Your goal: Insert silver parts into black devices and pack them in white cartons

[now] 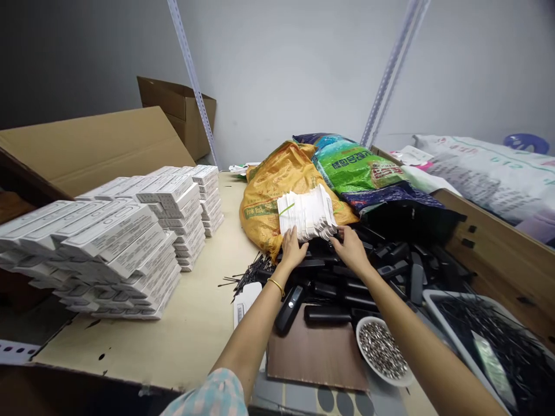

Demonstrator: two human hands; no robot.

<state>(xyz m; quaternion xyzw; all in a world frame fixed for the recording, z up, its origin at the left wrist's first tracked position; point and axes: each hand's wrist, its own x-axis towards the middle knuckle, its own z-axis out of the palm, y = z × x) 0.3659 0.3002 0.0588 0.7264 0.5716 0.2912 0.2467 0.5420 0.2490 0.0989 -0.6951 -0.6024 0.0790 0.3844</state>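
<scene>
Grey wall [277,75] behind, and our pale surface [203,323] is pretty packed. Toward its far edge the white card bundle [306,212] leans on the yellow sack [266,185], which probably props it up. Our left hand [295,249] and right hand [350,249] are half open, fingertips at its near corners, maybe to square it; can't tell if they're gripping. White boxes [108,231] stack along the left edge, likely to save room.

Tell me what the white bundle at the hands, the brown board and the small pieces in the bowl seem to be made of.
White bundle: probably thin card, matte, judging by its many layered edges.
Brown board: wood or wood-look laminate, low sheen; fine streaks suggest grain.
Small pieces: likely metal, shiny, given their bright silvery glints.
</scene>
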